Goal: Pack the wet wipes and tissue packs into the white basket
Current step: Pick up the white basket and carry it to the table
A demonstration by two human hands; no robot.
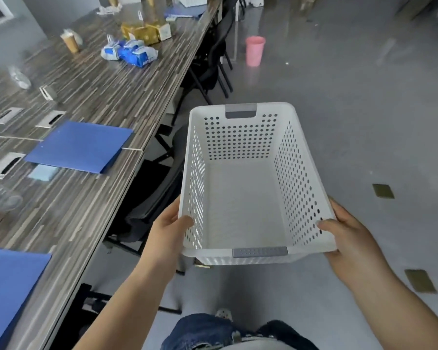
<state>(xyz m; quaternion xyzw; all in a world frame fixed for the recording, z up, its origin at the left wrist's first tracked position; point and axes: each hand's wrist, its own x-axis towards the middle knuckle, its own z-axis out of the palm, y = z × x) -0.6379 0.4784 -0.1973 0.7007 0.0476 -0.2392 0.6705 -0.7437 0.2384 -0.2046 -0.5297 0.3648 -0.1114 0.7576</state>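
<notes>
I hold the white perforated basket in the air over the grey floor, to the right of the long table. It has grey handles at both short ends, and nothing lies inside. My left hand grips its near left rim, thumb inside the wall. My right hand grips the near right rim the same way. Several blue and white tissue and wipe packs lie in a heap far up the table.
The striped wooden table runs along the left, with blue folders, yellow boxes and a paper cup. Black chairs stand along its edge. A pink bin stands on the floor.
</notes>
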